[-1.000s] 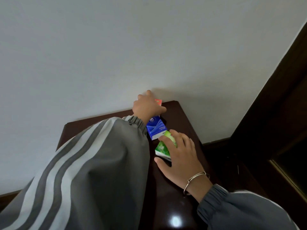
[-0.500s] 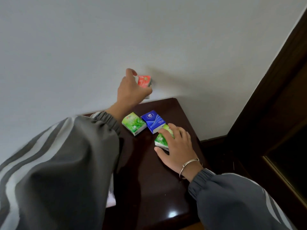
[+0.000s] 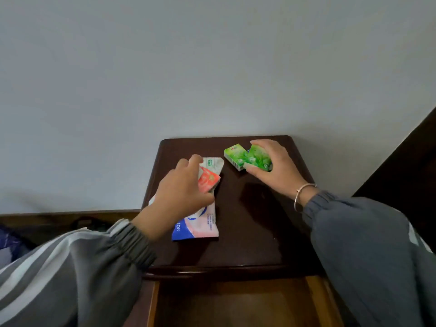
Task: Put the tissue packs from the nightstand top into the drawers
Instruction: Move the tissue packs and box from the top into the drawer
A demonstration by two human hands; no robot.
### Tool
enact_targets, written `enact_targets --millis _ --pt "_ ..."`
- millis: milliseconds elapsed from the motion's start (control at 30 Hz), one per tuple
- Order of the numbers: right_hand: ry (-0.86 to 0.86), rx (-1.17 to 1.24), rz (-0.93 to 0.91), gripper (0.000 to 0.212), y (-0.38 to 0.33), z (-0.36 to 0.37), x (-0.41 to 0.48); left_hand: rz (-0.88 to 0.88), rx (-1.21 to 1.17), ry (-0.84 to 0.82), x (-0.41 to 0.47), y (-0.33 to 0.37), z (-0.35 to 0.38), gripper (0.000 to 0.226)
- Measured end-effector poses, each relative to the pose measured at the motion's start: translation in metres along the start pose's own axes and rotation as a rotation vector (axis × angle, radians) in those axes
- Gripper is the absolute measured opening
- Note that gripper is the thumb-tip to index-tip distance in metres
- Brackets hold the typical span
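Presently in hand: pick-up stage. Each hand had a pack over the nightstand point(image 3: 259, 220) top; neither pack was in the drawer point(image 3: 236, 303) yet.
Left hand point(image 3: 181, 192): fingers curled round a small red pack point(image 3: 208, 179), held just over a long flat pink-and-blue pack point(image 3: 200, 225).
Right hand point(image 3: 278, 166): thumb and fingers pinched a green pack point(image 3: 258, 158) at the back right. It touched a second green pack point(image 3: 233, 154) lying beside it.
Drawer: pulled open below the front edge.
Next move, judged: draw both hands back past the front edge and lower the packs in. They look soft and light, so an easy grip should do.
Hidden: drawer front cut off by the frame; left hand covered the flat pack's middle. Could not tell whether the white end beyond the red pack belonged to it.
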State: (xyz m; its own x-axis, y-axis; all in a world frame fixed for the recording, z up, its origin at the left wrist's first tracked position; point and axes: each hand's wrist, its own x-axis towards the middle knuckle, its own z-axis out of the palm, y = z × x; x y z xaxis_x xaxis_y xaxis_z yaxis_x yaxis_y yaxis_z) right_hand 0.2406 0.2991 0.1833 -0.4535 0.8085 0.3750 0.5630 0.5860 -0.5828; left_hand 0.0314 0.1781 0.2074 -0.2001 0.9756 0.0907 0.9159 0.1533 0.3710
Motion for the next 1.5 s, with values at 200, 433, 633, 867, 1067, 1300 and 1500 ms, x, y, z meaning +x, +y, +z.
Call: enact_targets --millis 200,433,633,867,1067,1300,1500 --pt "-0.557 -0.381 -0.01 0.092 -0.011 0.019 0.077 -0.09 0.13 -0.045 -0.015 0.004 0.028 0.057" --pt "-0.748 -0.589 0.047 0.091 -0.008 0.034 0.112 -0.075 0.217 0.04 -0.015 -0.003 0.039 0.055" --pt "-0.745 -0.564 0.05 0.092 -0.005 0.043 0.116 -0.027 0.124 0.075 -0.015 -0.008 0.04 0.049" --pt "-0.546 -0.541 -0.021 0.085 0.009 0.047 0.102 -0.048 0.001 0.149 -0.017 -0.011 0.037 0.043" --pt "-0.244 -0.217 -0.019 0.082 -0.018 0.022 0.072 -0.087 -0.216 0.365 -0.024 -0.009 0.003 0.045" --pt "-0.28 0.2 0.06 0.078 -0.081 -0.058 -0.076 -0.031 -0.564 0.421 -0.109 -0.003 -0.037 0.029" --pt "-0.742 0.154 0.291 0.079 -0.071 -0.041 -0.226 -0.104 -0.637 0.208 -0.204 -0.001 0.006 0.035"
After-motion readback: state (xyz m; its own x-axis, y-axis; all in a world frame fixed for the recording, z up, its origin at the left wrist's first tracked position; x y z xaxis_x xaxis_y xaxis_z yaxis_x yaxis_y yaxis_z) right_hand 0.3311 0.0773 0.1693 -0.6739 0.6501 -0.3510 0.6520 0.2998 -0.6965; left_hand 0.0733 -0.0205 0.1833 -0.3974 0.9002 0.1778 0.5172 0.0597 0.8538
